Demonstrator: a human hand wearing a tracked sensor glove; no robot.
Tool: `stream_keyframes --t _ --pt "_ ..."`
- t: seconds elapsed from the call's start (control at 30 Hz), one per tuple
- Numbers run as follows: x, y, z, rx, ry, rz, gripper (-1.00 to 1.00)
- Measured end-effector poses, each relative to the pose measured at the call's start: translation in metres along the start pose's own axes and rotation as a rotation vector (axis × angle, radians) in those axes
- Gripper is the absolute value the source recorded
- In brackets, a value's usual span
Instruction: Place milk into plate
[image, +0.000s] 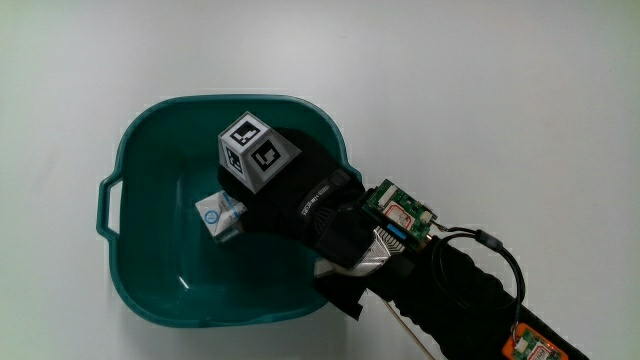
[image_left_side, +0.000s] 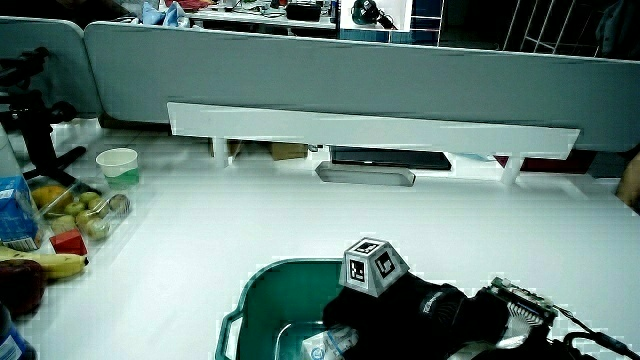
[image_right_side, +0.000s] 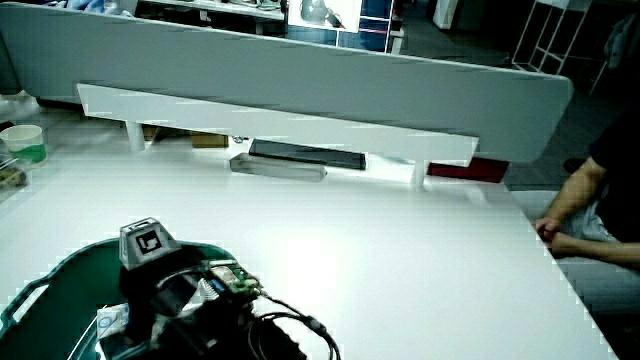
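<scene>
The hand (image: 300, 190) is reaching down into a teal basin (image: 150, 140) that is sitting on the white surface (image: 450, 80), with its forearm (image: 450, 290) crossing the basin's rim on the side nearer to the person. The patterned cube (image: 257, 150) on the back of the glove is pointing upward. The fingers are curling down around a small milk carton (image: 220, 215) and gripping it at one end, so only part of the blue-and-white pack is showing past the glove. The carton is lying tilted inside the basin, low against its floor, about midway between the handled wall and the hand.

In a side view the basin (image_left_side: 255, 285), the cube (image_left_side: 373, 267) and the carton (image_left_side: 330, 345) are showing under the hand (image_left_side: 420, 310). Farther from the person than the basin, a paper cup (image_left_side: 118, 165) is standing near a tray of fruit (image_left_side: 85, 210) and some bananas (image_left_side: 55, 265).
</scene>
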Motion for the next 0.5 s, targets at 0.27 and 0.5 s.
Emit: stream_keyframes --t 0.27,0.5 --pt "-0.0014 0.0032 -0.0033 -0.027 -0.006 -0.008 0.00" --pt "-0.0008 0.0020 -0.0061 -0.036 0.005 -0.013 -0.11"
